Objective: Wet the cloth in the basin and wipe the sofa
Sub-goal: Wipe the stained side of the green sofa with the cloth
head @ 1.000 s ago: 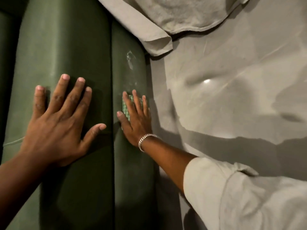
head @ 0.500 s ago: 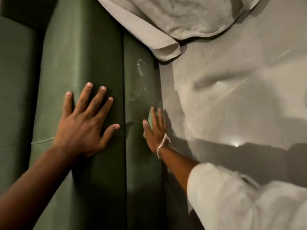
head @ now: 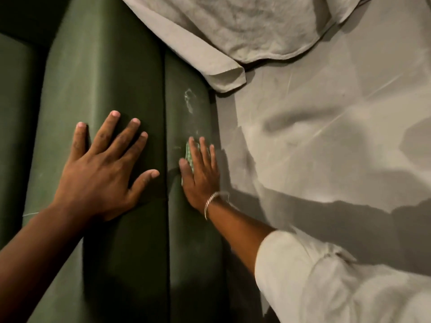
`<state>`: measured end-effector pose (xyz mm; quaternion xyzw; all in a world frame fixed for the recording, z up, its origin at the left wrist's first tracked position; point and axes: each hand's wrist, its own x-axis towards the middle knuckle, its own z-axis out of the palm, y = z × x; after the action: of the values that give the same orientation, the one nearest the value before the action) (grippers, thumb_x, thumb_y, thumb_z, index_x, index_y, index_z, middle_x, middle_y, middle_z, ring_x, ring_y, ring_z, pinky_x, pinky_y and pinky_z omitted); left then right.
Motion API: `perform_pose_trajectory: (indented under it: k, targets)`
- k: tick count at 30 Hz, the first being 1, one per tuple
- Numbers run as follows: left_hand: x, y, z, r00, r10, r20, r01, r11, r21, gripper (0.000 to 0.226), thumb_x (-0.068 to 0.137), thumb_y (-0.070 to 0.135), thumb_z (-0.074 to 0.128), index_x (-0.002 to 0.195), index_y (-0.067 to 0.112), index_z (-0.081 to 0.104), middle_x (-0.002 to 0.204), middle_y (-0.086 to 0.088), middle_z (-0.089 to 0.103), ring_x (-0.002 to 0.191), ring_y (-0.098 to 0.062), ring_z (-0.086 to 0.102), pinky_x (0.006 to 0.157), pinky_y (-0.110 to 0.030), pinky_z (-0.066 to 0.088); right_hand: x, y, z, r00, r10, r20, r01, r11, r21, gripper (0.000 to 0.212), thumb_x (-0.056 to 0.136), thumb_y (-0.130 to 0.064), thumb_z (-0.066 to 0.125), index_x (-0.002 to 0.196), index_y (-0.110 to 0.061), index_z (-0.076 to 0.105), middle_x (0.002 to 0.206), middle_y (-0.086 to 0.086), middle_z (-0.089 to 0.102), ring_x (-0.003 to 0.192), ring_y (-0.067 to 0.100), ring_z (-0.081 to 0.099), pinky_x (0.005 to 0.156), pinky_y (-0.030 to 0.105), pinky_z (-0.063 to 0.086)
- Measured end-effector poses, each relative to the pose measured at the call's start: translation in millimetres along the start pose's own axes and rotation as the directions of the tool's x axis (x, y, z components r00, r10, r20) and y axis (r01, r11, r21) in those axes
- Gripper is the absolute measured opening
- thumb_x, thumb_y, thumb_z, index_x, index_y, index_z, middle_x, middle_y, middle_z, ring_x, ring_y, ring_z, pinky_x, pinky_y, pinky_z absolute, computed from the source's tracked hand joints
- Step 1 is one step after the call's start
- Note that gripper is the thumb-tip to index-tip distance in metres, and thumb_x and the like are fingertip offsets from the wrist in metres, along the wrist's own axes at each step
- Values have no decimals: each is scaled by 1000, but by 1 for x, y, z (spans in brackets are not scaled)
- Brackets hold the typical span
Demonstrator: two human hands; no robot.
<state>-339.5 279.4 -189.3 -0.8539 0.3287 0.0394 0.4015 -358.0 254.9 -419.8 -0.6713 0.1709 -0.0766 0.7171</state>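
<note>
A dark green sofa [head: 112, 66] fills the left half of the view. My left hand [head: 102, 169] lies flat on its wide top panel, fingers spread, holding nothing. My right hand [head: 200, 173] presses a small green patterned cloth [head: 189, 155] flat against the narrower side panel; only the cloth's left edge shows past the fingers. A whitish smear [head: 189, 99] marks that panel just above the cloth. The basin is not in view.
A grey fabric sheet [head: 233, 31] hangs over the sofa's far end, its folded corner near the smear. To the right lies a smooth grey floor [head: 326, 136] with shadows. My white sleeve [head: 326, 283] covers the lower right.
My right hand has slid the cloth down the side panel and back up toward the smear. My left hand stays flat on the sofa.
</note>
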Motion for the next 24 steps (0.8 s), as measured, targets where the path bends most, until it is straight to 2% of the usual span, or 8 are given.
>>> perform_pose_trajectory:
  k: [3,6,9,13,16,19,21,24]
  targets:
    - [13,-2,0,1000,-9,13,9,1000,9,83,85,68,26,148,17,40,163,-5,29,155,-27,8,119,-63,7,-25,-7,10,993,-113,-15,112,992,-66,61,100,-53,21,158,-40,7,171,-5,3,158,26,-2,125,53,8]
    - [24,-9,2,999,-35,6,35,999,12,82,85,67,27,149,18,38,165,-5,24,155,-27,7,119,-61,11,16,-21,7,965,-261,-5,260,961,-93,59,101,-47,27,158,-39,13,170,-4,10,157,29,3,123,56,12]
    - [31,-14,0,999,-51,5,51,999,1,82,84,68,26,150,20,35,167,-4,18,156,-26,2,121,-60,11,64,-17,-8,992,-122,-13,122,992,-45,58,101,-44,28,158,-32,22,170,1,15,157,30,6,125,54,14]
    - [44,-19,-6,998,-61,-7,61,998,-29,81,84,67,25,151,23,33,168,-3,11,156,-26,-3,122,-59,9,28,4,-4,999,10,-31,-10,1000,-22,60,101,-46,26,159,-31,19,170,2,11,158,27,3,126,53,13]
    - [58,-23,-5,996,-80,-30,78,996,-53,79,83,66,30,149,22,38,168,-3,13,156,-28,-2,120,-61,12,5,-9,11,994,-96,-54,92,993,-67,59,100,-53,21,158,-41,11,171,-3,9,158,27,3,125,53,14]
    - [65,-26,2,996,-59,-65,55,997,-51,77,84,66,32,146,21,43,166,-5,19,155,-30,2,118,-63,15,61,-27,8,968,-251,-30,245,961,-125,58,100,-52,25,156,-44,14,170,-4,10,157,32,3,122,59,14]
    - [67,-27,4,995,-62,-76,58,997,-55,77,85,67,31,145,22,44,166,-5,21,156,-29,3,118,-63,14,106,-30,-2,992,-127,-2,126,988,-88,57,101,-53,24,156,-45,14,171,-5,7,158,31,-2,123,62,10]
    - [71,-26,2,992,-88,-86,84,995,-50,77,86,67,27,147,23,41,166,-5,19,156,-26,1,119,-65,5,115,-17,-4,997,71,-6,-71,997,9,62,97,-55,20,157,-41,17,171,-2,8,158,28,-2,125,56,9]
